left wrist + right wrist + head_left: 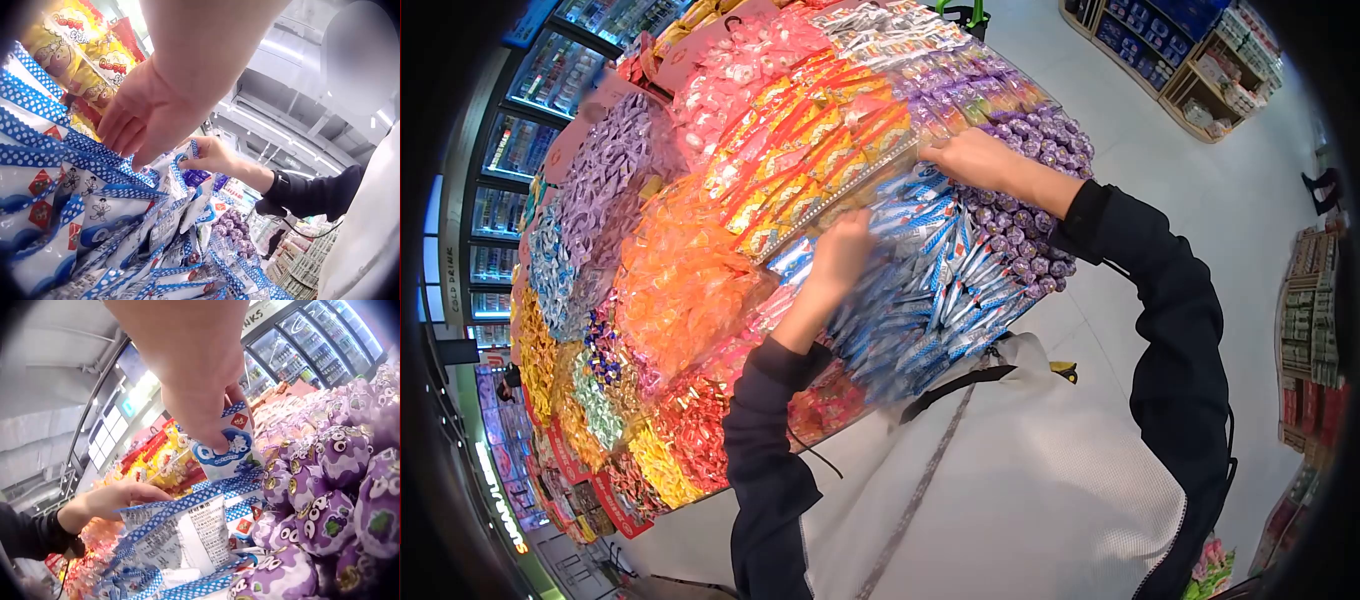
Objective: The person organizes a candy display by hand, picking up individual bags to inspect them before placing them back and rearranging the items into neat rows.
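Note:
My right hand (972,160) is at the far right corner of a bed of blue-and-white gummy candy packets (940,290). In the right wrist view, its thumb and fingers pinch one upright QQ candy packet (226,450) with a dotted blue top edge. Blurred in the head view, my left hand (843,250) is over the far left part of the same bed. Its loosely bent fingers (125,128) reach down to the dotted packet tops in the left wrist view, with no packet plainly gripped. A clear divider (840,195) runs behind both hands.
Yellow candy packets (785,165) lie beyond the divider. Round purple candies (1040,150) border the blue packets on the right. Orange-wrapped sweets (685,275) are heaped at left. Drink fridges (545,75) line the far left; shelves (1310,310) stand across the aisle at right.

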{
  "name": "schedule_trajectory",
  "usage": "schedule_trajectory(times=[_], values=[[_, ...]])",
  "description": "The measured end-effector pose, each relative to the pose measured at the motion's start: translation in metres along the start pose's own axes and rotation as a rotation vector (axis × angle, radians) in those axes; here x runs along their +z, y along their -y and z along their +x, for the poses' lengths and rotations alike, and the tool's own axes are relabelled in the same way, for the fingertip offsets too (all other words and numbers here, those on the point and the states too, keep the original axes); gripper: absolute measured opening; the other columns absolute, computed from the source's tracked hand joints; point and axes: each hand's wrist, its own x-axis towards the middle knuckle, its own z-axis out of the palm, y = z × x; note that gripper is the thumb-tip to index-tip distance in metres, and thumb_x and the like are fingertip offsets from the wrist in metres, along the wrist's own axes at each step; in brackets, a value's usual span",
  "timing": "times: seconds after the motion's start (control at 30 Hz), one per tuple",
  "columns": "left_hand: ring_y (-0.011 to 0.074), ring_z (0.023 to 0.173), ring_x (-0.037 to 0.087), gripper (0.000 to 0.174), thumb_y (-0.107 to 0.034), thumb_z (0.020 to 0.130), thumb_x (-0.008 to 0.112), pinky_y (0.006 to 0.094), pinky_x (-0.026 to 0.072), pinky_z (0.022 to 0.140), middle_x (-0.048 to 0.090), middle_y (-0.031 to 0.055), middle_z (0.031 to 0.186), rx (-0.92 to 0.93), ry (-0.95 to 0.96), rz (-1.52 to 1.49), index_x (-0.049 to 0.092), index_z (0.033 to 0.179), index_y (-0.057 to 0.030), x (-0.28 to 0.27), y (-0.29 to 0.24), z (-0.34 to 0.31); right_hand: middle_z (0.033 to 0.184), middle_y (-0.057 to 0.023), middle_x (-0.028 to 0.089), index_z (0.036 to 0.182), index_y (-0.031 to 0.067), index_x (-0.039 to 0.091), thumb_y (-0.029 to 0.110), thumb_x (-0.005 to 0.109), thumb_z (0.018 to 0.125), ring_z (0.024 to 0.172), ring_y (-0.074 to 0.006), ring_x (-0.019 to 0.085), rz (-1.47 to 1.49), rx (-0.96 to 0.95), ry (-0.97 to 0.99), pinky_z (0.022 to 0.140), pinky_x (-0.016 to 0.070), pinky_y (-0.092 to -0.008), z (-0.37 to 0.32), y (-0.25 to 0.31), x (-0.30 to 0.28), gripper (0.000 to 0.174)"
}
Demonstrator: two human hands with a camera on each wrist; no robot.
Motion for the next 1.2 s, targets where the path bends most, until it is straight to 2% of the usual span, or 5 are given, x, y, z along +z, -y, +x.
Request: schedule_trajectory(times=[0.13,0.27,0.57,0.73,1.2], values=[[0.0321,0.097,0.053,0.028,-0.012,0.075,0.058,0.0407,0.0440,0.081,0.057,0.0158,0.099,-0.091,0.064,-0.062,0.052,0.101,-0.0023,-0.005,-0.001,-0.002,0.070,-0.0143,0.060,0.090,0.0068,0.053,0.012,0.056,0.071,0.067,-0.0336,0.060,0.104,-0.023,-0.025,0.059,0.0473,-0.0434,0.017,-0.005,-0.004,0.020],[0.0316,0.098,0.052,0.030,-0.012,0.076,0.058,0.0390,0.0436,0.081,0.057,0.0156,0.100,-0.120,0.125,-0.094,0.052,0.104,-0.0031,-0.005,0.005,-0.004,0.072,-0.0146,0.061,0.089,0.0053,0.055,0.011,0.054,0.071,0.068,-0.0332,0.060,0.055,-0.057,0.184,0.060,0.0473,-0.0431,0.022,-0.006,-0.010,0.019],[0.0314,0.095,0.054,0.030,-0.013,0.078,0.059,0.0369,0.0436,0.081,0.057,0.0159,0.102,-0.074,0.040,-0.157,0.054,0.106,-0.0038,0.006,0.016,-0.008,0.072,-0.0114,0.063,0.091,0.0044,0.058,0.007,0.050,0.074,0.070,-0.0288,0.063,-0.073,-0.150,0.091,0.060,0.0501,-0.0384,0.031,0.010,0.041,0.019],[0.0313,0.095,0.055,0.031,-0.015,0.078,0.060,0.0368,0.0447,0.080,0.057,0.0154,0.104,-0.103,0.034,-0.169,0.054,0.106,-0.0050,0.002,0.013,-0.011,0.078,-0.0153,0.064,0.078,0.0025,0.063,0.008,0.051,0.073,0.075,-0.0300,0.063,-0.111,-0.046,0.364,0.065,0.0510,-0.0385,0.034,0.024,0.046,0.014],[0.0333,0.092,0.056,0.030,-0.016,0.078,0.059,0.0380,0.0450,0.080,0.058,0.0171,0.101,-0.093,0.022,-0.213,0.055,0.105,-0.0032,-0.002,0.011,-0.012,0.084,-0.0164,0.064,0.081,0.0020,0.065,0.008,0.051,0.074,0.081,-0.0317,0.062,-0.085,-0.070,0.501,0.070,0.0505,-0.0388,0.053,0.028,0.051,0.017]])
